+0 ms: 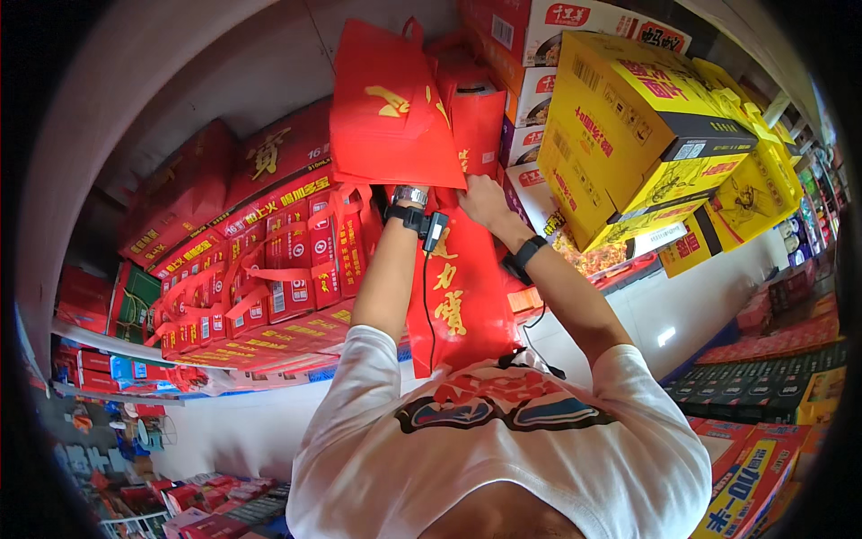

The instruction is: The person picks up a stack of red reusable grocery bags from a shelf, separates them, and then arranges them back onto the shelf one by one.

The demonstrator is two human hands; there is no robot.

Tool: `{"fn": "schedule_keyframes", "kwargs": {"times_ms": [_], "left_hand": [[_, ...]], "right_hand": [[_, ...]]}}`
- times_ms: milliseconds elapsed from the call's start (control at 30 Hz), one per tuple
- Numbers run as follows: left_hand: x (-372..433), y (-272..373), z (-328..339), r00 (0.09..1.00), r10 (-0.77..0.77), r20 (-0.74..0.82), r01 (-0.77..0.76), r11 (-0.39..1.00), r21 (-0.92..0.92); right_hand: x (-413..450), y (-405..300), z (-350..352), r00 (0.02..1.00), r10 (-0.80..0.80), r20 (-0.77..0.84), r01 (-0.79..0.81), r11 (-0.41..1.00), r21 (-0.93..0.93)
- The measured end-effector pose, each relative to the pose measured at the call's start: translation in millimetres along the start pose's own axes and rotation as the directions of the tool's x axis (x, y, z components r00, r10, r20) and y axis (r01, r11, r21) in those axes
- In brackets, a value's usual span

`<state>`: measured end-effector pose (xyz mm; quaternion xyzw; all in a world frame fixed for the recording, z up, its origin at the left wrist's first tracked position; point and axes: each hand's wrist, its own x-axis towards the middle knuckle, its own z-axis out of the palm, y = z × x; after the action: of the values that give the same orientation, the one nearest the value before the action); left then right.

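Note:
A red gift bag (397, 114) with gold print has its rim over my left hand (408, 189). Only the wrist end of that hand shows, below a metal watch; its fingers are hidden. Close to the rim's right corner, my right hand (483, 202) has its fingers curled at the upper edge of a second red bag (458, 296). This second bag hangs between my forearms, close to my shirt, with large gold characters on its front. Behind the hands stands another red bag or box (477, 124). Both wrists wear black straps with small devices and cables.
Red drink cartons with ribbon handles (289, 269) line the shelf at left. At right, a large yellow carton (606, 135) stands before stacked noodle boxes (539, 84), beside another yellow package (761, 195). More boxed goods (754, 384) lie at lower right, beyond the tiled floor (646, 316).

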<state>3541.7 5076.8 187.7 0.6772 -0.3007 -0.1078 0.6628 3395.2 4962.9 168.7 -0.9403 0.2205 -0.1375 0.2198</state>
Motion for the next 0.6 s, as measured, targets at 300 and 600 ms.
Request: {"fn": "schedule_keyframes", "kwargs": {"times_ms": [300, 600], "left_hand": [[38, 50, 37, 0.997, 0.015, 0.074, -0.016, 1.0, 0.017], [20, 58, 21, 0.989, 0.135, 0.056, -0.145, 0.944, 0.296]], "right_hand": [[80, 46, 43, 0.855, 0.253, 0.453, -0.241, 0.967, -0.085], [93, 53, 85, 0.981, 0.055, 0.188, -0.139, 0.874, 0.467]]}}
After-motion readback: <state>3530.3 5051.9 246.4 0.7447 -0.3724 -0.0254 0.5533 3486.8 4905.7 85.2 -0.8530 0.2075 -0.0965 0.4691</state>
